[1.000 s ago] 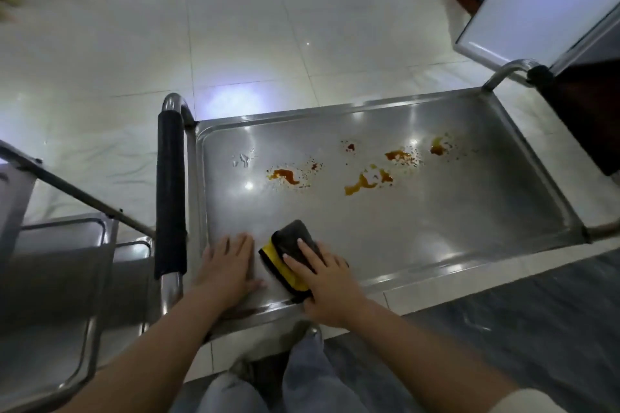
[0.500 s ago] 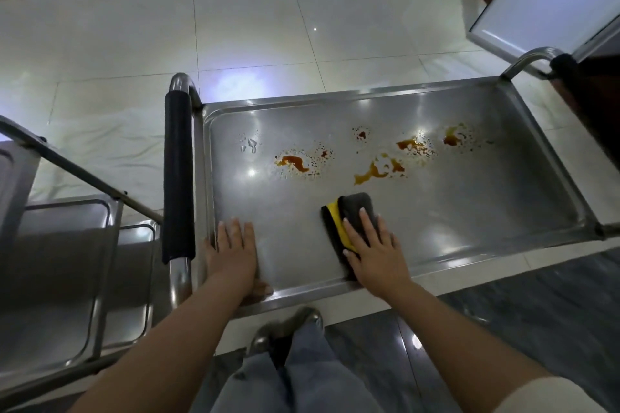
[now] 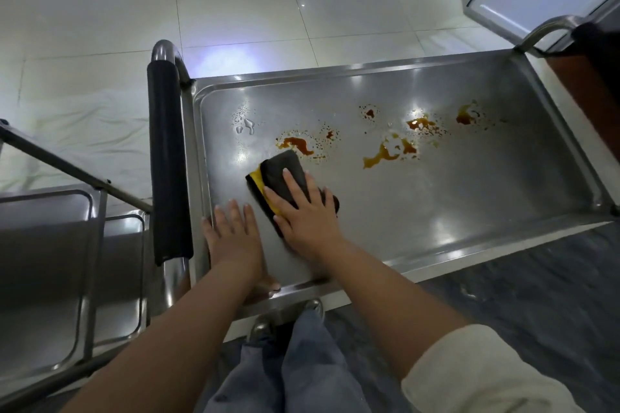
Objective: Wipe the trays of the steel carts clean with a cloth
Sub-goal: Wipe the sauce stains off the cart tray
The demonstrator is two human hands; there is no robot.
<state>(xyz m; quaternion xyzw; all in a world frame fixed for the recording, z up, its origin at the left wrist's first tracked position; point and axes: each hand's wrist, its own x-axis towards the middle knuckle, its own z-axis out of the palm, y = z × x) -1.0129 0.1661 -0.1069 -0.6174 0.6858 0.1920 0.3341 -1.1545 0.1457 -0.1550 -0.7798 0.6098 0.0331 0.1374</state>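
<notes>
Pressing the cloth [image 3: 285,174] flat under my right hand [image 3: 307,211], I had my fingers spread across its dark top, not curled around it, with the yellow edge showing on the left. It sat on the tray [image 3: 469,218] of the steel cart, just short of the nearest brown spill [image 3: 297,144]. My left hand [image 3: 235,231] lay open and empty, palm down near the tray's corner beside the black handle [image 3: 167,161], bracing the cart. More brown spills [image 3: 389,151] lay farther right, and some clear droplets [image 3: 246,126] sat near the far left corner. To wipe well, I judged I should keep even pressure, sweep through each stain in overlapping passes, and turn the cloth once it loaded up, so it would not smear.
</notes>
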